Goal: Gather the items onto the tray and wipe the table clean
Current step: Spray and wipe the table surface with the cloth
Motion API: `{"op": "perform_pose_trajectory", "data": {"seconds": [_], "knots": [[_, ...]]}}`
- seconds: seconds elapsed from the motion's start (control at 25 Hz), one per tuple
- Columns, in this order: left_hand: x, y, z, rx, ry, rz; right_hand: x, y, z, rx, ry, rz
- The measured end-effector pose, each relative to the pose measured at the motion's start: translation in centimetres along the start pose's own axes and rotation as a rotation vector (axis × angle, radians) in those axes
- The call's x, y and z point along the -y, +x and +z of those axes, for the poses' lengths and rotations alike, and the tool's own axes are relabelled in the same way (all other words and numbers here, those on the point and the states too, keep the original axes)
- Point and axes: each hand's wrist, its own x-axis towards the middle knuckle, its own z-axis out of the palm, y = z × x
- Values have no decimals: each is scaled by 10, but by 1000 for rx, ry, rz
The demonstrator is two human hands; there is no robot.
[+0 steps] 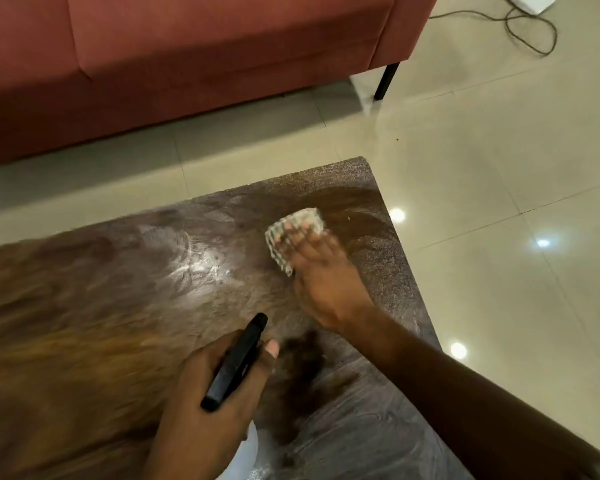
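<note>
A glossy brown table (101, 306) fills the lower left of the head view. My right hand (321, 275) lies flat near the table's far right corner, its fingers pressed on a white checked cloth (284, 237) against the surface. The hand and cloth are blurred by motion. Lower down, my left hand (208, 393) hovers over the table's near part and grips a slim black phone-like object (234, 363), tilted with one end pointing up and right. No tray shows in this view.
A red sofa (187, 53) with a black leg (387, 79) stands beyond the table across a strip of pale tiled floor (499, 168). A dark cable (530, 26) loops on the floor at the top right. Smeared streaks shine on the tabletop's middle.
</note>
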Motion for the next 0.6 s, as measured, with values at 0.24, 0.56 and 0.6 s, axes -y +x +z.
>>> {"op": "perform_pose_trajectory", "data": {"seconds": [0.24, 0.56, 0.6], "knots": [[-15, 6, -7, 18, -48, 45, -78, 5, -29, -100, -55, 208], [-14, 5, -4, 4, -91, -1, -20, 57, -28, 124, -116, -268], [-13, 4, -1, 18, -81, 0, -45, 54, -35, 124, -120, -264]]}}
